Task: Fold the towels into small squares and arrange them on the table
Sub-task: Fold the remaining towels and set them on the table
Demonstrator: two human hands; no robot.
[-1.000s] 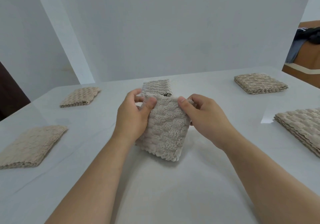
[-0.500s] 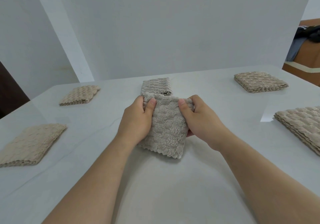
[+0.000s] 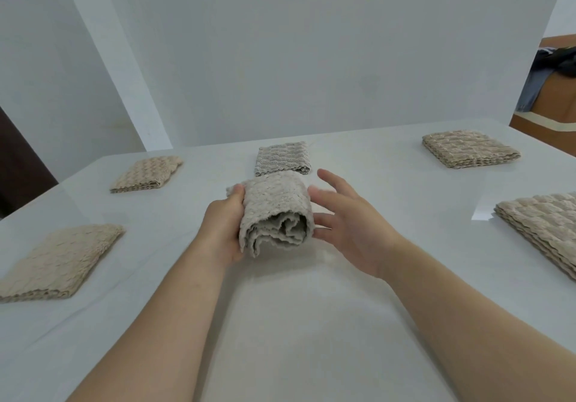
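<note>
Plain pale-grey walls behind; glossy white table [image 3: 280,323] filling the near and middle ground, brown furniture with dark clothing at far right.

Folded grey textured towel [image 3: 276,211] at table centre, raised at the near end, layered scalloped edges gaping toward the viewer (fold loose, not yet pressed flat). Clasped along its left side by the left hand [image 3: 223,230], thumb over the top, fingers underneath out of sight; grip closed on the cloth, apparently to keep the layers from springing apart. Right hand [image 3: 349,224] just right of the towel, fingers spread and slack, holding nothing; fingertips at or barely off the towel's right edge, contact not certain. Probably poised to steady or flatten the bundle.

Finished pieces spaced well apart around the table: small grey folded towel [image 3: 283,158] just beyond the held one, beige folded towel at far left [image 3: 146,173], beige folded towel at near left [image 3: 59,261], beige folded towel at far right [image 3: 467,149]. Beige stack at near right [image 3: 542,227], several layers thick, seemingly the supply pile.

Judgement: fold nearly complete; flattening and placement outstanding. Risk: loose layers unrolling on release.
</note>
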